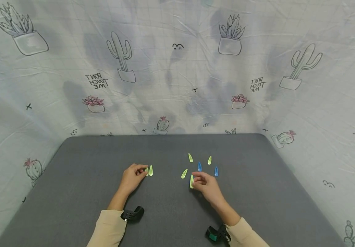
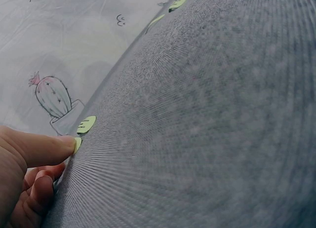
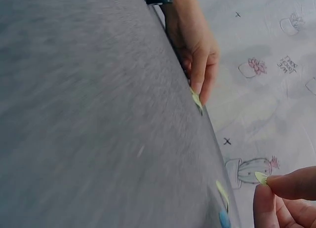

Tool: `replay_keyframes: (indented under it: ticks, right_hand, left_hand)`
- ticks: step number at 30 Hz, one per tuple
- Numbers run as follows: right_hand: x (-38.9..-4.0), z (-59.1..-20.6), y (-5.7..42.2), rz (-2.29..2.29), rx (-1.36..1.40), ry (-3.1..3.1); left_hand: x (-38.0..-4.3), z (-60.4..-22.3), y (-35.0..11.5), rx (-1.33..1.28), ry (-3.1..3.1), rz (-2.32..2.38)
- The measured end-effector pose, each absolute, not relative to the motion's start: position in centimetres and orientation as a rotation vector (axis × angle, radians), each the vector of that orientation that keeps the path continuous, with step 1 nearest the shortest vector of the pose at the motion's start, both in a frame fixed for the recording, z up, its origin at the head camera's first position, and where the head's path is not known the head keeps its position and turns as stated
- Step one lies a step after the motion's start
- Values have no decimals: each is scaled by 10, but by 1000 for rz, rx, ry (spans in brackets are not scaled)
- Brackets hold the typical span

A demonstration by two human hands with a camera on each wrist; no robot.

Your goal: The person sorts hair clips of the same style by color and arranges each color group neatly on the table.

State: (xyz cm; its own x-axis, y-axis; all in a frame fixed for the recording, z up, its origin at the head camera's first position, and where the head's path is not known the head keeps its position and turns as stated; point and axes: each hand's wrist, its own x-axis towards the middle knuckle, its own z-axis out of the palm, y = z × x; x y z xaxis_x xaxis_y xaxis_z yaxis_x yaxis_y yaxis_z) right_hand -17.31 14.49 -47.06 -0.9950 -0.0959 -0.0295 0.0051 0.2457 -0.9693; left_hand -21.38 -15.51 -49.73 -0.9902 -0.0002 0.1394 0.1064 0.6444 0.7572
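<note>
My left hand [image 1: 131,179] is low over the table's left middle, its thumb and fingers pinching a yellow-green snap hair clip [image 2: 77,145]. Right beside that clip lies a second yellow-green clip [image 1: 151,170], roughly parallel to it. Toward the right, my right hand [image 1: 207,188] pinches another yellow-green hair clip [image 3: 261,178] between thumb and forefinger, held above the table. Around this hand lie more clips: yellow-green ones [image 1: 184,173] and blue ones [image 1: 199,166]. A bit of blue shows by the right fingertips, mostly hidden.
Beyond the right hand lie two yellow-green clips, a left one [image 1: 190,157] and a right one [image 1: 209,160], with a blue clip [image 1: 216,171] nearby. The grey table [image 1: 165,212] ends at a white cactus-print cloth [image 1: 177,68]. Each wrist wears a black band [image 1: 132,215].
</note>
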Motion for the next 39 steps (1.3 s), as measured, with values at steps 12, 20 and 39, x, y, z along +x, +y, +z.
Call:
replay_keyframes:
  ticks: [12, 20, 39]
  right_hand:
    - [-202, -465, 91, -1842, -298, 2402]
    - [-215, -473, 63, -1753, -327, 2500]
    - [-236, -478, 22, -1499, -394, 2671]
  left_hand:
    - [-214, -498, -156, -82, -2726, -1260]
    - [-213, -497, -155, -106, -2711, -1245]
    - [-212, -500, -153, -89, -2677, -1253]
